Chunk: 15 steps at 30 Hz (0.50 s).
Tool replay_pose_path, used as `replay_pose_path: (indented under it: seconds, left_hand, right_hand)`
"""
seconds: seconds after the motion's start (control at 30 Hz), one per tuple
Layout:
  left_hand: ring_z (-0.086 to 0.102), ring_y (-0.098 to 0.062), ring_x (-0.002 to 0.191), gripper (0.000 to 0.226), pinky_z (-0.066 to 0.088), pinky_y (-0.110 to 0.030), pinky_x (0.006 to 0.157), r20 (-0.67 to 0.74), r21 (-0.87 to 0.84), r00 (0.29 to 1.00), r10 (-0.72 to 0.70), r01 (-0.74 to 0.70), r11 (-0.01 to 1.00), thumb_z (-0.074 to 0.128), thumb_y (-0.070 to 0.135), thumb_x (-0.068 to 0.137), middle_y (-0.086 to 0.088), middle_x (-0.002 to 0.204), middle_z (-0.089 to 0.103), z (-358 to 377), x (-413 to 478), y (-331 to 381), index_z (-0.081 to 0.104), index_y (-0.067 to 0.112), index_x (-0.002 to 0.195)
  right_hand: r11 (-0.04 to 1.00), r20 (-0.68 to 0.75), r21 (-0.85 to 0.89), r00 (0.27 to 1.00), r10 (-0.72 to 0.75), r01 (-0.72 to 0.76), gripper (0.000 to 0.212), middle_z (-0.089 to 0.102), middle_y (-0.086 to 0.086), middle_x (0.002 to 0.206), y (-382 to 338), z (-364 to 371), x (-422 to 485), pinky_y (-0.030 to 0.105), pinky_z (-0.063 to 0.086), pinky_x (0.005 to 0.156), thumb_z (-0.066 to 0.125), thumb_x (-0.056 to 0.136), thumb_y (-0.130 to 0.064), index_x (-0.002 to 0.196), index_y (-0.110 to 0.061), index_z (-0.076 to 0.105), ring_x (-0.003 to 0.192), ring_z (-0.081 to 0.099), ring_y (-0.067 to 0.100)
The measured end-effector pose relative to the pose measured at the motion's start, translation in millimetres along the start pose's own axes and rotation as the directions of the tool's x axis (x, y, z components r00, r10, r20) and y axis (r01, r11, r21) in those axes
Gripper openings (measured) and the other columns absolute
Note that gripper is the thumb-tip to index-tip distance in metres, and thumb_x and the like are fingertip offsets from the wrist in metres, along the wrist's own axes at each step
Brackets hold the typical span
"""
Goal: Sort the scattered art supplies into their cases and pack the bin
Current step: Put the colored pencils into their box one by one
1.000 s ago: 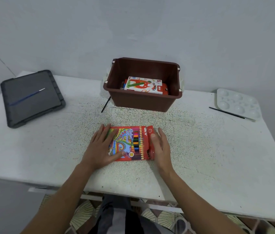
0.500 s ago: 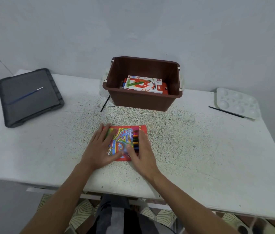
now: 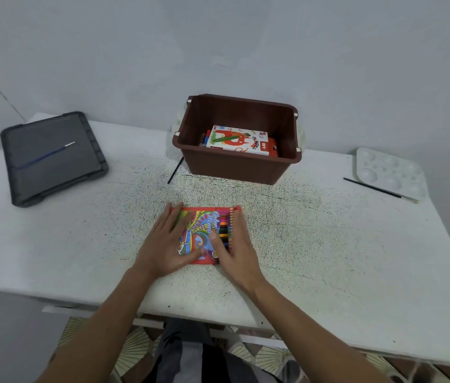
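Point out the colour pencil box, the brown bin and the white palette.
colour pencil box [image 3: 199, 223], head view, printed front face.
brown bin [image 3: 234, 169], head view, near outer wall.
white palette [image 3: 389, 172], head view, middle wells.

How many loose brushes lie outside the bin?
3: a blue brush on the grey lid, a black stick left of the bin, a black brush beside the palette. Others may be hidden.

two hands [image 3: 167, 244], two boxes [image 3: 203, 226], three brushes [image 3: 45, 156], one bin [image 3: 234, 170], one palette [image 3: 389, 172]

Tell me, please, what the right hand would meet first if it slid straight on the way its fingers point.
Probably the brown bin, at its front wall, after a bare stretch of table; depth is unclear.
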<state>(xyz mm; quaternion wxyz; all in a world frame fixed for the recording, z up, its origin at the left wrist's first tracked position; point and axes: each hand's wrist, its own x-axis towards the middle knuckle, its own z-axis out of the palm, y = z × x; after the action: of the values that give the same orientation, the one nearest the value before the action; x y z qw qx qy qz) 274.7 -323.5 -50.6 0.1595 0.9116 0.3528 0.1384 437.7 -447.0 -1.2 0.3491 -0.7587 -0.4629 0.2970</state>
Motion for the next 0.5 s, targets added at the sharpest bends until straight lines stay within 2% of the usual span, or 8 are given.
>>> replay_pose_path:
  seconds: [0.07,0.13,0.3,0.43,0.5]
  left_hand:
    - [0.007,-0.032,0.151,0.099,0.026,-0.057,0.115,0.002,0.002,1.0,0.009,-0.01,1.0,0.035,0.085,0.081,-0.008,0.163,0.017,0.4,-0.4,-0.7,0.032,0.017,0.153]
    - [0.006,-0.032,0.151,0.099,0.026,-0.057,0.115,0.007,0.003,1.0,0.012,-0.012,1.0,0.033,0.085,0.082,-0.009,0.163,0.017,0.6,-1.2,-1.8,0.032,0.016,0.152]
    - [0.0,-0.028,0.152,0.1,0.018,-0.047,0.117,0.004,0.005,1.0,-0.001,0.001,1.0,0.035,0.086,0.08,-0.005,0.164,0.013,1.3,-0.8,-2.2,0.031,0.018,0.153]
    - [0.003,-0.031,0.151,0.102,0.019,-0.046,0.116,0.004,-0.008,1.0,0.02,-0.02,1.0,0.035,0.086,0.08,-0.007,0.163,0.015,1.1,-0.7,-4.7,0.032,0.015,0.153]
    - [0.004,-0.031,0.151,0.102,0.019,-0.046,0.116,0.001,-0.008,1.0,0.021,-0.021,1.0,0.036,0.086,0.08,-0.008,0.163,0.016,1.3,-0.9,-5.0,0.033,0.015,0.152]
  right_hand:
    - [0.994,0.032,-0.107,0.999,-0.02,0.024,0.102,-0.013,-0.003,0.164,2.8,5.3,0.2,0.04,0.006,0.124,0.024,0.082,-0.085,0.157,-0.023,-0.008,0.15,-0.013,0.01]
    - [0.985,0.063,-0.167,0.998,-0.023,0.033,0.098,-0.016,0.0,0.164,4.7,6.9,1.7,0.039,0.001,0.123,0.029,0.087,-0.079,0.156,-0.021,-0.011,0.15,-0.014,0.014]
    - [0.986,0.054,-0.168,0.998,-0.008,0.017,0.097,-0.014,0.001,0.164,5.3,4.6,3.9,0.038,0.001,0.123,0.032,0.088,-0.076,0.156,-0.021,-0.01,0.15,-0.014,0.015]
    - [0.962,0.015,-0.272,1.0,-0.025,0.028,0.096,-0.016,0.011,0.163,4.0,19.0,2.4,0.032,-0.01,0.12,0.035,0.091,-0.073,0.156,-0.019,-0.008,0.149,-0.018,0.021]
    - [0.962,0.02,-0.272,1.0,-0.021,0.026,0.096,-0.016,0.01,0.163,4.7,19.4,2.6,0.032,-0.01,0.119,0.035,0.09,-0.074,0.156,-0.019,-0.009,0.149,-0.019,0.021]
